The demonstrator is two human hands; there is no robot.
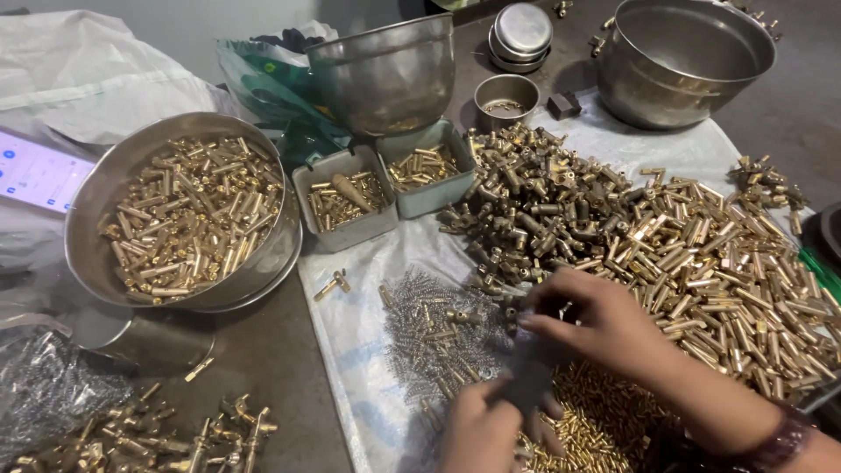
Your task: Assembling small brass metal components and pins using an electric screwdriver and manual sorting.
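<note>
Dark grey tabletop (263, 350) carries a white plastic sheet (350, 350) strewn with small metal parts. At the bottom of the view, the left hand (480, 431) closes its fingers around a small dark object (527, 385), blurred, perhaps a tool or block. The right hand (596, 324) reaches in from the right, fingertips pinched together just above that object; whether it holds a part I cannot tell. Both hands work over a patch of thin silvery springs (429, 333), with short brass pins (604, 420) heaped just beside them. A large pile of brass tubes (718, 263) spreads to the right, darker brass fittings (534, 201) behind. To the left sits a steel bowl (96, 219) of brass pieces, two small square trays (385, 180) beyond, and empty steel bowls (683, 61) at the back.
</note>
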